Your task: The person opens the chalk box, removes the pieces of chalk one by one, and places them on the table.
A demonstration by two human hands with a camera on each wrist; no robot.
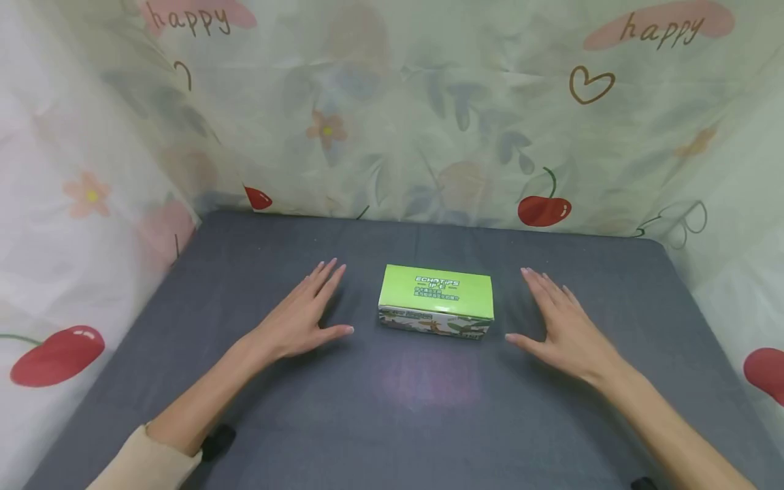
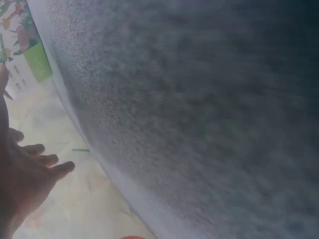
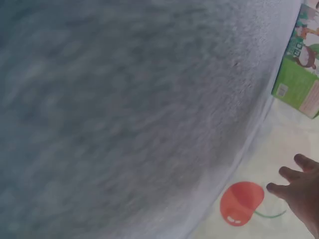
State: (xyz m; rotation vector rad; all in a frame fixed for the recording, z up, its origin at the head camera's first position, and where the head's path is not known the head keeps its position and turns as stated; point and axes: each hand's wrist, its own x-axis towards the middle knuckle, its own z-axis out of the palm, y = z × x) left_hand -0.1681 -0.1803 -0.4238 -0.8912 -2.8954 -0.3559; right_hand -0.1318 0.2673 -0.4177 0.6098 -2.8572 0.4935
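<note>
A small closed box [image 1: 436,299] with a bright green lid and printed animal pictures on its front side lies on the table, between the two hands. To its left, the left hand [image 1: 303,313] holds nothing; its fingers are straight and the thumb is spread toward the box. On the other side, the right hand [image 1: 563,327] is likewise spread and holds nothing, its thumb tip a short way from the box. Neither hand touches the box. In the left wrist view the box [image 2: 37,63] shows at the upper left; the right wrist view has the box [image 3: 298,82] at the upper right.
A dark grey cloth [image 1: 429,435] covers the table. Behind it hangs a pale curtain [image 1: 392,136] printed with cherries, flowers and the word "happy"; similar cloth hangs at both sides. A black wrist item [image 1: 218,442] shows by the left sleeve.
</note>
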